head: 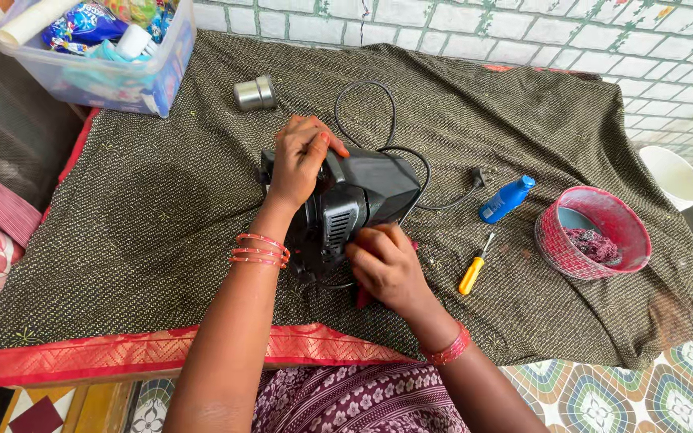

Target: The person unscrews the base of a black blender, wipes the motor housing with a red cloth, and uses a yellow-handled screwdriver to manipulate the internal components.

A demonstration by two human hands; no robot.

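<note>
- We see our left hand (298,156) clamped over the top of a black appliance (346,208), fingers curled down onto its upper edge, so that grip is pressed onto the housing.
- Our right hand (387,265) lies against the appliance's near lower side, fingers folded around something red (361,300) of which only a sliver shows; we cannot tell what it is.
- The appliance lies tilted on its side near the middle of the desk (162,208), which is covered by a dark dotted cloth with a red border; a grey vent grille faces us.
- Its black cord (378,96) loops away behind it and ends in a plug (479,178).
- Right of the appliance lie a yellow-handled screwdriver (473,269) and a blue bottle (507,199), apart from each other.
- Farther right stands a pink basket (559,248) with dark stuff inside, and a white cup (675,176) beyond the desk edge.
- A steel tin (254,93) and a clear tub (98,76) of packets sit at the far left.
</note>
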